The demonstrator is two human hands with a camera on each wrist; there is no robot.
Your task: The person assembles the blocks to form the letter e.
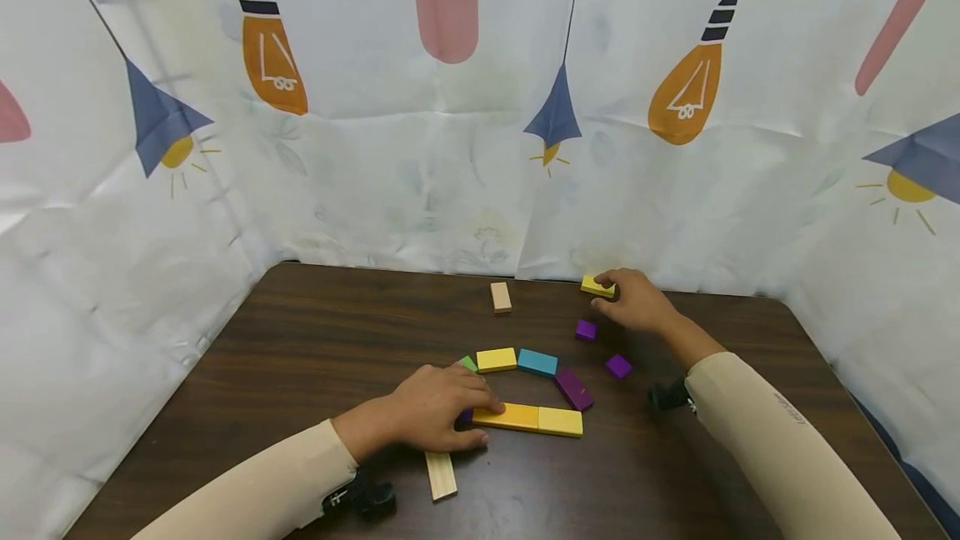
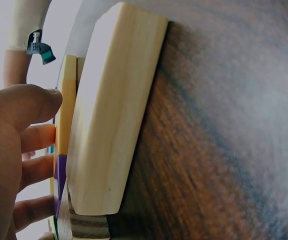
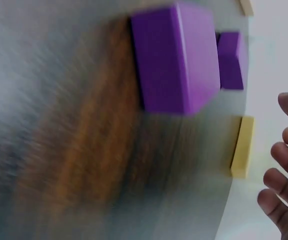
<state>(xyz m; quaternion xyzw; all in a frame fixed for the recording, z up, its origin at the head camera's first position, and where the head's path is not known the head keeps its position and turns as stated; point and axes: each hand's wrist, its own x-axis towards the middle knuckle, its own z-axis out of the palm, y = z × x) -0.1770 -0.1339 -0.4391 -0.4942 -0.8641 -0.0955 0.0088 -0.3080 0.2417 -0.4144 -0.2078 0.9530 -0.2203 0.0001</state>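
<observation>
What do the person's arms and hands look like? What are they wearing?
The left hand and right hand have no gloves. Long, plain cream sleeves cover the arms but stop before the hands. Small dark print, too tiny to read, marks the right one. A little black gadget sits near each cuff.

Covered, cropped, blurred
The left hand (image 1: 431, 407) hides parts of a green block (image 1: 468, 363), a purple block (image 1: 464, 417) and a pale wooden plank (image 1: 441, 477); the right hand (image 1: 636, 300) covers part of a far yellow oblong block (image 1: 589, 285); its wrist view crops that hand and blurs the dark wood-grain tabletop (image 3: 79, 150); print (image 1: 789, 408) on the beige right sleeve (image 1: 780, 448) is too small to read.
</observation>
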